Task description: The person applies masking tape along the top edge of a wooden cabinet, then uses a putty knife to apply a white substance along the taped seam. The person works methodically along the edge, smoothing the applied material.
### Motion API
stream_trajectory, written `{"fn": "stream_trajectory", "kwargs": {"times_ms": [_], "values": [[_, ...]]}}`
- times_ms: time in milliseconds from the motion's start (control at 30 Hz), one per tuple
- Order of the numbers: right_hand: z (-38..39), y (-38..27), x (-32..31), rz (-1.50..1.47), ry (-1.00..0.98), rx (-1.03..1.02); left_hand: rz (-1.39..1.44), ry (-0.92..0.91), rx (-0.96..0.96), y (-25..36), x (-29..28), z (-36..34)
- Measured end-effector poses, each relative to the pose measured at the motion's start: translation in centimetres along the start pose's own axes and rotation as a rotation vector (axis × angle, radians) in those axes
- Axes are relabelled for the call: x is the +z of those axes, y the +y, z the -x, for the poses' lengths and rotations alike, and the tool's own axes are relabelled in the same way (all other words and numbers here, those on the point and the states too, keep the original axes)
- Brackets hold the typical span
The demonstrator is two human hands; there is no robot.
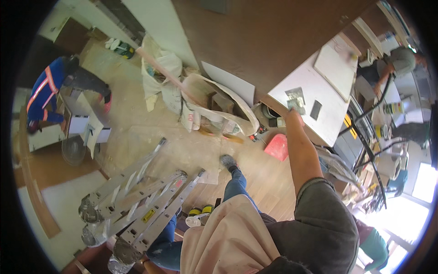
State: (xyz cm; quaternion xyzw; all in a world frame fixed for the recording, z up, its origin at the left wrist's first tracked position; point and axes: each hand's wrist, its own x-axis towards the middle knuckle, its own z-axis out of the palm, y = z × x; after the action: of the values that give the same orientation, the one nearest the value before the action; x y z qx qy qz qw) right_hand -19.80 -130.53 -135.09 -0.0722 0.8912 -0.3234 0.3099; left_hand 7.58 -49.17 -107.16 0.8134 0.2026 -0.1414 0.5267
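Fingers of the right hand (295,114) (the left was out of sight) reached onto the white counter (319,98) beside a small silver packet (295,97), their spread too small to tell, so gripping it called for closing down squarely.

The ladder (137,201) is dull metal, scuffed and dust-caked at its feet. The floor (150,137) is pale wood — matt, gritty with debris. The sacks (159,77) look like crumpled woven plastic. The counter (315,98) is smooth white board; the apron (228,237) — soft matt cloth.
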Motion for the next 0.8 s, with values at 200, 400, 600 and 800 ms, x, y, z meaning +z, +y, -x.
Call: {"fn": "stream_trajectory", "kwargs": {"times_ms": [200, 400, 600, 800], "values": [[-3.7, 3.5, -8.2, 1.108, -0.299, -1.178, 0.025, 0.114, 0.150, -2.7, -3.7, 0.3], [7.0, 20.1, -15.4, 0.244, -1.317, -0.823, 0.567, 0.086, 0.523, -8.2, -8.5, -1.0], [45.3, 23.1, -24.5, 0.281, -2.112, -0.581, -0.798, 0.918, 0.639, 0.0, -13.0, 0.3], [76.0, 29.6, -30.0, -0.088, -2.774, -0.979, -0.930, 1.126, 0.415, 6.4, -27.6, 0.6]]}}
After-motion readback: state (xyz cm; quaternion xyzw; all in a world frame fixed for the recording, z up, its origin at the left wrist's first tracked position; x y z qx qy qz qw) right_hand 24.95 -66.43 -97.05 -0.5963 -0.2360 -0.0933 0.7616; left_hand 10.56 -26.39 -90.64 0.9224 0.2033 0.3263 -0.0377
